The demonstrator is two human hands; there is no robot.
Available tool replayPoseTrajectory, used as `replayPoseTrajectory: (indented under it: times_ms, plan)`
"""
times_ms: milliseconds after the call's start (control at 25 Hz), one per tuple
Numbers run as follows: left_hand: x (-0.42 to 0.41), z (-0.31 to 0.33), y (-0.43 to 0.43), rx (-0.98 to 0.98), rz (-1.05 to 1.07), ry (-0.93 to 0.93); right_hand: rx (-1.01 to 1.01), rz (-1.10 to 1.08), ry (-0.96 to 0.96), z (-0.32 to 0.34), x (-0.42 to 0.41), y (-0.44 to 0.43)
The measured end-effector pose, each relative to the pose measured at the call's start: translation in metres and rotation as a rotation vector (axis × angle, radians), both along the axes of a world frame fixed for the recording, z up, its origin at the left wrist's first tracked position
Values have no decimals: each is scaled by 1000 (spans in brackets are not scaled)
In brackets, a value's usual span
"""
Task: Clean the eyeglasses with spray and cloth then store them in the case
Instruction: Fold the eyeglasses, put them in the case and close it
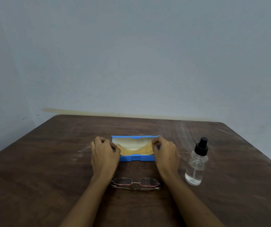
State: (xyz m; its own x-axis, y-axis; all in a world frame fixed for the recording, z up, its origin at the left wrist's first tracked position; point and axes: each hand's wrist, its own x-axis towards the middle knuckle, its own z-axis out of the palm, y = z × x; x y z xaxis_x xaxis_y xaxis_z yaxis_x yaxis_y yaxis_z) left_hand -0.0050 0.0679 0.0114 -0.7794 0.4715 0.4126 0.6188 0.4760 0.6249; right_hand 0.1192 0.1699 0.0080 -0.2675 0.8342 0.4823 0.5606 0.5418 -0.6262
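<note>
An open blue case [136, 158] lies in the middle of the tabletop [49, 164], its lid raised on the far side. A yellow cloth [136, 152] sits inside it, sagging in the middle and rising at both ends toward the hands.

The left hand [104, 153] is at the left end of the case with its fingers curled in tight, and it pinches the left end of the cloth. The right hand [164, 153] is at the right end of the case, curled the same way, with thumb and fingers pinching the right end of the cloth.

The glasses [135, 183] lie folded on the tabletop between the forearms, nearer the near edge than the case and apart from it. A clear bottle [196, 166] with a black spray top stands upright toward the right edge, just beside the right forearm, with some liquid at the bottom.

A plain wall [131, 54] rises behind the far edge.
</note>
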Motion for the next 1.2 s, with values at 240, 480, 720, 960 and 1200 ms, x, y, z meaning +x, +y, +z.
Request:
replayPoseTrajectory:
  times_ms: [240,480,720,960,1200]
  plan:
    - [0,-1,-1,-33,-2,32,-1,4,-23,-1,2,1]
    - [0,-2,-1,3,-18,-20,9,12,-70,0,2,-1]
    - [5,4,-8,18,-30,4,115,59,34,7,4,-12]
    - [6,8,-26,101,-39,-133,-90,502,41,28,9,-26]
    - [27,3,-49,93,-43,-332,-223,722,-417,41,15,-47]
